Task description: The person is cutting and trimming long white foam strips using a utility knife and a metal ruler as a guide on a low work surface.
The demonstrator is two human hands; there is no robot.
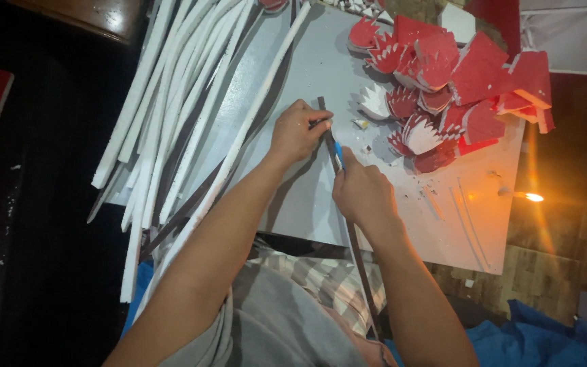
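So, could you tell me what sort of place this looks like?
Probably a home craft workspace, dimly lit: a white foam board serves as cutting surface, cut foam strips lie piled at one side, and red-and-white cut-out foam shapes are heaped at the other.

white foam strips (171,102) | red foam cut-outs (456,75) (piled) | lit flame (533,197)

grey board (307,204); white strips (171,102) at ten o'clock; red-and-white cutouts (443,88) at two; blue-handled knife (338,153); dark ruler (354,238); checked cloth (327,278)
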